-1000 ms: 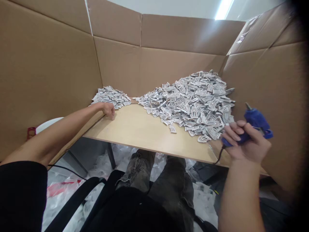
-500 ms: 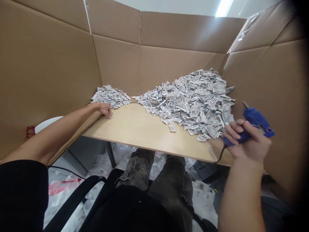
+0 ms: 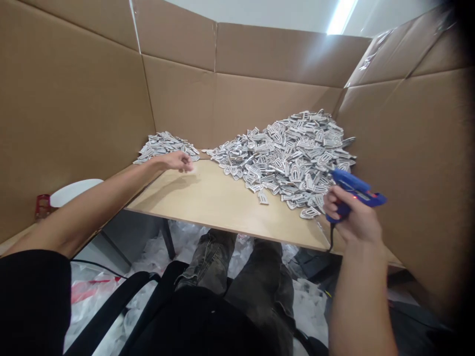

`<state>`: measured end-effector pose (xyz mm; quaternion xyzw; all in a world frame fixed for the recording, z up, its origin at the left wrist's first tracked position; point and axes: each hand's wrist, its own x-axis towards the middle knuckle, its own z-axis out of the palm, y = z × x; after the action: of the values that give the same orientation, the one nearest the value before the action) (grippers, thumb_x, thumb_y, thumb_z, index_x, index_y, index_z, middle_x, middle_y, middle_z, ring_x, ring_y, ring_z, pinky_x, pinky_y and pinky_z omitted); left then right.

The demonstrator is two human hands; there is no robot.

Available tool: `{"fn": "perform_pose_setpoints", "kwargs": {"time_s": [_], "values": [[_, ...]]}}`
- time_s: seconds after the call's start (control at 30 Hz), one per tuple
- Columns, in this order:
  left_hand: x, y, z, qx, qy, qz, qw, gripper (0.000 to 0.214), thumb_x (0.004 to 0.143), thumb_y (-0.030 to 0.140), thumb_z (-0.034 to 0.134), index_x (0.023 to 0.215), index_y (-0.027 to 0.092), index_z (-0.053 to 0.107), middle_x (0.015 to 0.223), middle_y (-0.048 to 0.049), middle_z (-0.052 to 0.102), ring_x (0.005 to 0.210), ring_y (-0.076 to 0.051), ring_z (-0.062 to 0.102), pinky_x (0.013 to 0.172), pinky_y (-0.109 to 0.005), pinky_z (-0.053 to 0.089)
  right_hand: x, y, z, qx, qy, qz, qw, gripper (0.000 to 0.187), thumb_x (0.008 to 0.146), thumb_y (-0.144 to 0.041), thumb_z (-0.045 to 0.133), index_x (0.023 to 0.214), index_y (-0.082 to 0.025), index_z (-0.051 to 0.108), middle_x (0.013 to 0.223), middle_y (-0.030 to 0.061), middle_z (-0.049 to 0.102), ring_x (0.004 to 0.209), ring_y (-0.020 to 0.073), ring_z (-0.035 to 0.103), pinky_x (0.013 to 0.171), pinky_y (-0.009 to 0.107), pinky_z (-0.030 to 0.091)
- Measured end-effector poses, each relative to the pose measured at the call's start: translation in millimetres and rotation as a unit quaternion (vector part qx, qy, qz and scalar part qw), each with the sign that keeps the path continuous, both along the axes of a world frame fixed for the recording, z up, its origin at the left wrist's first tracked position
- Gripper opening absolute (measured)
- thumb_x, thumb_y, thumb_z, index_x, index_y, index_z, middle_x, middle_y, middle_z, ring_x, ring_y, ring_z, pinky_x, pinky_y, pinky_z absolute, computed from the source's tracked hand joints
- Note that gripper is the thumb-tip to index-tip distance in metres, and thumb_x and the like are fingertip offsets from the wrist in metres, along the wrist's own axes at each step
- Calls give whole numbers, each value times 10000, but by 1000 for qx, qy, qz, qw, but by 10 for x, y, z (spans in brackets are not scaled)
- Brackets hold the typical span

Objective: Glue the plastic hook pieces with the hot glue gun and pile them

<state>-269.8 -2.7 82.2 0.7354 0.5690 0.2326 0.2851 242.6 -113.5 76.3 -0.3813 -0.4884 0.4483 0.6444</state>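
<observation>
One small heap of pale pieces [image 3: 163, 143], surface's [image 3: 211, 202] back-left corner; one large heap [image 3: 289, 153] toward the right edge. Right hand [image 3: 356, 217]: grip closed round blue glue gun [image 3: 352, 184], near right edge. Left hand [image 3: 176, 160]: fingers curled near small heap; cannot tell if holding anything.

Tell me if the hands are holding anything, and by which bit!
The right hand holds the blue glue gun by its handle. I can't tell if the left hand holds anything small, because its fingers are blurred.
</observation>
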Motion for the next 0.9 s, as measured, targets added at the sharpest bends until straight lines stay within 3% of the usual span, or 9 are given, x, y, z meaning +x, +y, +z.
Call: {"fn": "perform_pose_setpoints", "kwargs": {"time_s": [0.1, 0.23, 0.37, 0.47, 0.57, 0.7, 0.77, 0.83, 0.9], "values": [[751, -33, -131, 81, -120, -35, 989, 221, 780, 301, 797, 770, 136, 651, 724, -42, 658, 651, -127, 573, 646, -256, 435, -234, 116, -157, 6, -100, -68, 993, 368, 629, -406, 930, 838, -209, 700, 657, -11, 585, 531, 113, 464, 429, 232, 276], [1860, -124, -493, 121, -250, -109, 954, 211, 818, 292, 798, 811, 121, 676, 751, -50, 682, 672, -119, 600, 675, -252, 467, -504, 355, -471, 36, -222, -160, 961, 336, 737, -506, 829, 806, -192, 733, 703, 63, 708, 612, 191, 602, 574, 319, 460], [2545, -171, -822, 100, -318, -177, 926, 255, 827, 332, 800, 783, 115, 673, 749, -57, 693, 680, -125, 622, 690, -254, 477, -584, 508, -679, 39, -296, -155, 942, 369, 772, -547, 773, 812, -181, 753, 731, 98, 757, 710, 267, 691, 721, 393, 535], [2724, -168, -900, 96, -335, -197, 916, 278, 843, 370, 782, 783, 121, 673, 746, -54, 685, 675, -127, 606, 683, -259, 464, -570, 531, -719, 27, -324, -143, 935, 358, 755, -524, 779, 838, -176, 763, 743, 90, 763, 715, 276, 694, 732, 405, 543], [2753, -148, -871, 99, -325, -211, 917, 289, 814, 388, 802, 764, 132, 677, 729, -50, 676, 664, -130, 594, 671, -266, 453, -537, 531, -707, 39, -334, -141, 931, 329, 760, -500, 769, 827, -178, 758, 739, 74, 751, 707, 258, 670, 740, 397, 537], [2668, -92, -836, 102, -308, -182, 928, 216, 808, 342, 774, 776, 143, 696, 739, -61, 689, 667, -146, 612, 670, -275, 457, -446, 535, -674, 32, -352, -208, 912, 317, 762, -491, 764, 767, -175, 728, 683, 72, 710, 661, 241, 616, 706, 385, 504], [2568, -54, -827, 123, -261, -113, 951, 135, 794, 269, 755, 774, 149, 697, 754, -64, 695, 701, -167, 620, 693, -287, 459, -377, 541, -664, 22, -351, -243, 904, 318, 757, -487, 766, 760, -172, 725, 673, 75, 698, 641, 234, 601, 689, 380, 493], [2454, -19, -806, 152, -164, 1, 975, 40, 773, 177, 722, 758, 158, 691, 800, -86, 708, 793, -216, 640, 763, -322, 473, -313, 549, -659, 23, -329, -254, 909, 320, 743, -480, 778, 787, -166, 735, 681, 72, 698, 653, 231, 608, 687, 367, 494], [2369, 9, -779, 177, -50, 110, 977, 52, 761, 111, 684, 750, 161, 689, 910, -139, 726, 958, -286, 648, 884, -379, 475, -273, 554, -655, 30, -301, -246, 921, 322, 730, -467, 787, 824, -161, 747, 680, 58, 695, 674, 228, 620, 687, 349, 500]]}}
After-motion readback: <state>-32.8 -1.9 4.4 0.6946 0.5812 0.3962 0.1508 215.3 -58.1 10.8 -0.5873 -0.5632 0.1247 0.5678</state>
